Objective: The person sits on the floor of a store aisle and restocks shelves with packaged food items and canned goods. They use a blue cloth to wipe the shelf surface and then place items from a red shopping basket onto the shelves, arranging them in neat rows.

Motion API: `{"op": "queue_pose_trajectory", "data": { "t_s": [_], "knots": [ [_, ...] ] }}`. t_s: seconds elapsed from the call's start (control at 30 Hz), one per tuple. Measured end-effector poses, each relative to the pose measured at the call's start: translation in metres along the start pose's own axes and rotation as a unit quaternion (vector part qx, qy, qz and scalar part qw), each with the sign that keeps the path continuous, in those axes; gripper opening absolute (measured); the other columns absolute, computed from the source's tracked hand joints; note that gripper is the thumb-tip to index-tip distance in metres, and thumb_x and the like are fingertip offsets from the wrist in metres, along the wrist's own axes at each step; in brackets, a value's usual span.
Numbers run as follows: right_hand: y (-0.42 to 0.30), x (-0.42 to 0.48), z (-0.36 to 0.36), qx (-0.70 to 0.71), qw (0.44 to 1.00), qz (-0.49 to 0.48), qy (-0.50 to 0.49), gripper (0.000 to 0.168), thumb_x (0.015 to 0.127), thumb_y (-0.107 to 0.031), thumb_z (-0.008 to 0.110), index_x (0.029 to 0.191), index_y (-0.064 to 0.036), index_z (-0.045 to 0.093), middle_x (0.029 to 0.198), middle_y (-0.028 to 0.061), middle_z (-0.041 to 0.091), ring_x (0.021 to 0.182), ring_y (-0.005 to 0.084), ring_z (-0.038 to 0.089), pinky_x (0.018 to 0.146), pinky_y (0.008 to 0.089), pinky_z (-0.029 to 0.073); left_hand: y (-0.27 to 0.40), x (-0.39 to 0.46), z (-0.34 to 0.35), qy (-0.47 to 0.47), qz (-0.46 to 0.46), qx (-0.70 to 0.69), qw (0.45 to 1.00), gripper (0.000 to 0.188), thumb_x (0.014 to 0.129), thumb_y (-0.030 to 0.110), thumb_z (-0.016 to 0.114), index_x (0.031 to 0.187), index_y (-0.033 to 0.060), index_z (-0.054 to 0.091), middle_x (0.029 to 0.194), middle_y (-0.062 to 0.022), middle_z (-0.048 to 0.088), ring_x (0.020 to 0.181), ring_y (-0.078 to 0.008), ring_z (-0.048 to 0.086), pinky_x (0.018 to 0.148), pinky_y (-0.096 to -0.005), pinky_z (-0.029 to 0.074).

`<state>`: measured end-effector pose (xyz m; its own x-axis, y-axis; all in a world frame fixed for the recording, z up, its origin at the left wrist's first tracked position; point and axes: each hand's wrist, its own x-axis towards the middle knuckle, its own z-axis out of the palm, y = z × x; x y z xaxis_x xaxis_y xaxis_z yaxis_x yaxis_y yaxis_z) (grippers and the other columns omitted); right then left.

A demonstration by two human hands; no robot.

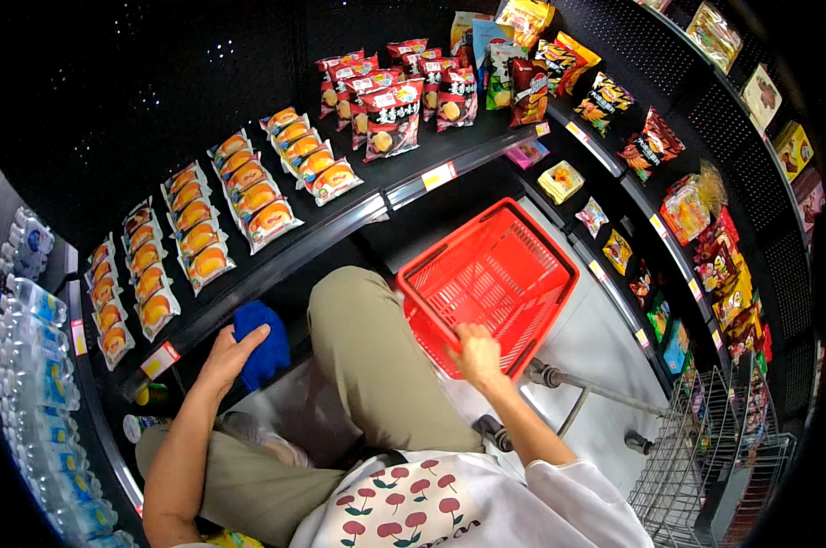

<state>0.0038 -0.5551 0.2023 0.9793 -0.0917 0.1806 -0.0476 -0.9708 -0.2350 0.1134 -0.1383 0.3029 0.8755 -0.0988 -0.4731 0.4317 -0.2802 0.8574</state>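
My left hand (pixel 231 357) holds a folded blue cloth (pixel 265 342) below the front edge of a black shelf (pixel 262 274). With my right hand (pixel 478 353) I grip the near rim of an empty red plastic shopping basket (pixel 502 281), which stands on the floor beyond my bent knee. Rows of wrapped bread buns (pixel 256 198) lie on the shelf in front of me. Upright red snack bags (pixel 392 120) stand farther right on that shelf, beside mixed snack bags (pixel 528 89).
Bottled water packs (pixel 39 383) line the left side. On the right, curved shelves hold bagged snacks (pixel 652 144). A wire shopping cart (pixel 700 438) stands at the lower right, near a metal frame with casters (pixel 550 373). A lidded tub (pixel 135 428) lies by the lower left shelf.
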Motion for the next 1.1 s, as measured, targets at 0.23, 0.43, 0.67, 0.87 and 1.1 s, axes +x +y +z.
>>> {"op": "queue_pose_trajectory", "data": {
  "t_s": [0.23, 0.43, 0.67, 0.87, 1.1],
  "knots": [
    [-0.024, -0.018, 0.067, 0.093, 0.993, 0.043, -0.057, 0.03, 0.078, -0.015, 0.071, 0.101, -0.002, 0.056, 0.097, 0.0181, 0.06, 0.097, 0.0369, 0.058, 0.077, 0.047, 0.051, -0.007, -0.004, -0.007, -0.015, 0.01, 0.018, 1.0, 0.037, 0.086, 0.035, 0.072, 0.103, 0.0024, 0.067, 0.095, -0.0068, 0.068, 0.084, -0.0154, 0.063, 0.078, -0.0298, 0.051],
    [-0.02, -0.013, 0.079, 0.088, 0.991, 0.028, -0.095, 0.026, 0.079, -0.008, 0.064, 0.102, -0.001, 0.055, 0.096, 0.0205, 0.063, 0.094, 0.0382, 0.06, 0.077, 0.0492, 0.051, 0.001, -0.021, -0.005, -0.018, 0.011, -0.001, 1.0, 0.045, 0.085, 0.039, 0.073, 0.106, -0.0007, 0.065, 0.096, -0.0091, 0.068, 0.084, -0.0155, 0.064, 0.079, -0.0298, 0.052],
    [-0.033, -0.017, 0.084, 0.117, 0.971, 0.108, -0.178, 0.021, 0.092, -0.013, 0.043, 0.106, -0.006, 0.057, 0.103, 0.0195, 0.063, 0.105, 0.0361, 0.06, 0.08, 0.0474, 0.051, 0.008, -0.025, -0.005, -0.049, 0.003, 0.04, 0.998, 0.045, 0.086, 0.042, 0.07, 0.107, 0.003, 0.065, 0.098, -0.0083, 0.068, 0.086, -0.0161, 0.065, 0.079, -0.0314, 0.052],
    [-0.024, -0.006, 0.094, 0.405, 0.827, 0.274, -0.277, 0.055, 0.095, -0.039, 0.033, 0.122, 0.001, 0.06, 0.127, 0.0225, 0.06, 0.115, 0.0317, 0.057, 0.097, 0.0398, 0.041, -0.018, -0.023, -0.015, -0.068, 0.009, -0.041, 0.997, 0.044, 0.087, 0.044, 0.07, 0.107, 0.0048, 0.066, 0.097, -0.0061, 0.069, 0.085, -0.0137, 0.065, 0.078, -0.0287, 0.053],
    [-0.061, 0.059, 0.004, 0.377, 0.925, 0.042, 0.0, 0.035, 0.098, -0.016, 0.057, 0.127, 0.003, 0.054, 0.123, 0.0193, 0.061, 0.114, 0.0253, 0.059, 0.096, 0.0364, 0.047, -0.013, -0.049, -0.032, -0.066, 0.019, -0.14, 0.988, 0.046, 0.087, 0.043, 0.071, 0.111, 0.0041, 0.065, 0.102, -0.0057, 0.068, 0.09, -0.0125, 0.064, 0.08, -0.0284, 0.052]
  ]
}}
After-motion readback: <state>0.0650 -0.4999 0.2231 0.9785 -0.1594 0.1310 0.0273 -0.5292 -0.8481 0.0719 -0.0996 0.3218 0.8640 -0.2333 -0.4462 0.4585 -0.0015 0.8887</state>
